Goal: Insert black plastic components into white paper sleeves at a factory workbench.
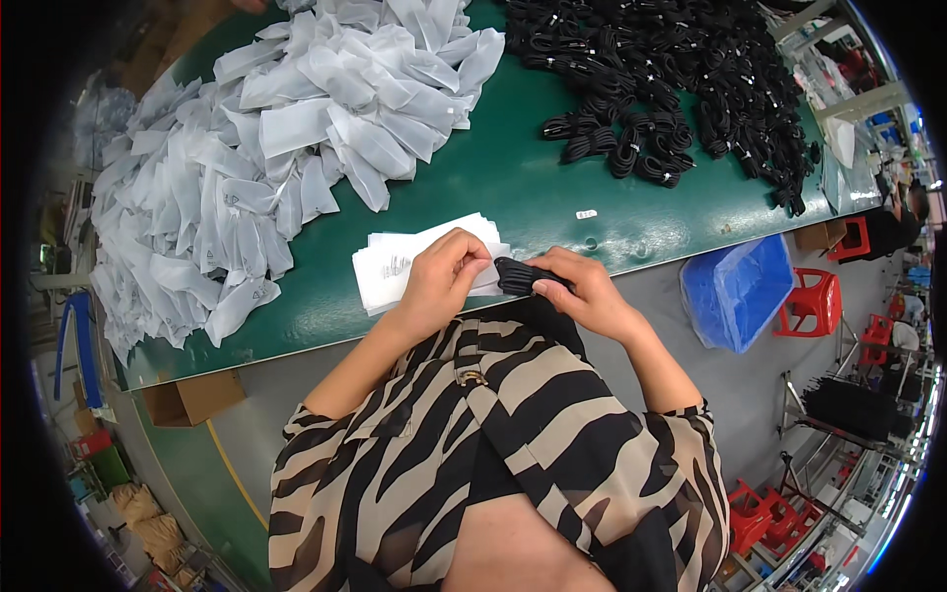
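Note:
My right hand (584, 284) is closed around a coiled black cable bundle (515, 277) near the table's front edge. The thumb lies on top of the bundle, and its looped end points left. Just left of it, my left hand (441, 274) pinches the edge of a thin whitish plastic bag with thumb and forefinger. The bag's mouth lies close to the cable's end; whether the cable is inside it cannot be made out. Under and beside my left hand rests a stack of flat white bags (385, 268) with dark print on top.
A large heap of filled whitish bags (266, 148) covers the table's left side. Many black cable bundles (671, 79) are piled at the far right of the green table (493, 187). A small white label (586, 214) lies nearby. A blue-lined bin (740, 291) and red stool (814, 301) stand right.

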Demonstrator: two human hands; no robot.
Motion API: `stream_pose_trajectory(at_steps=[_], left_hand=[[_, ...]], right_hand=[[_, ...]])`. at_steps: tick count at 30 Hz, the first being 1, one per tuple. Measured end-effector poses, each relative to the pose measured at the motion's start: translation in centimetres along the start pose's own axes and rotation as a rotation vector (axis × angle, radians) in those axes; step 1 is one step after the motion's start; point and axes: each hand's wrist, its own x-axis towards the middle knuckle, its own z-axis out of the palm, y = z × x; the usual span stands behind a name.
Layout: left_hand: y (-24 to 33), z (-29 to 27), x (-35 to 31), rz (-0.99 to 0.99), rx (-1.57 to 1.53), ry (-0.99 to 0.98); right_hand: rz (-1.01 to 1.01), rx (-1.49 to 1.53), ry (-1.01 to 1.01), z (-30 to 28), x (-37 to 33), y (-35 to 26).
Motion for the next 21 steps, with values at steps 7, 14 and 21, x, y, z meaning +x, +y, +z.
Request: stream_pose_trajectory(at_steps=[7,14,21], left_hand=[[1.3,-0.2,0.1,0.212,-0.004,-0.069],[2.2,-0.3,0.9,0.416,0.149,-0.08],[2.3,-1.0,1.4,0.338,0.17,-0.029]], right_hand=[[0.835,0.972,-0.123,-0.5,0.7,-0.8],[0.917,1.231,-0.01,0.8,0.4,-1.5],[-0.101,-0.058,0.258,2.3,0.5,-1.6]])
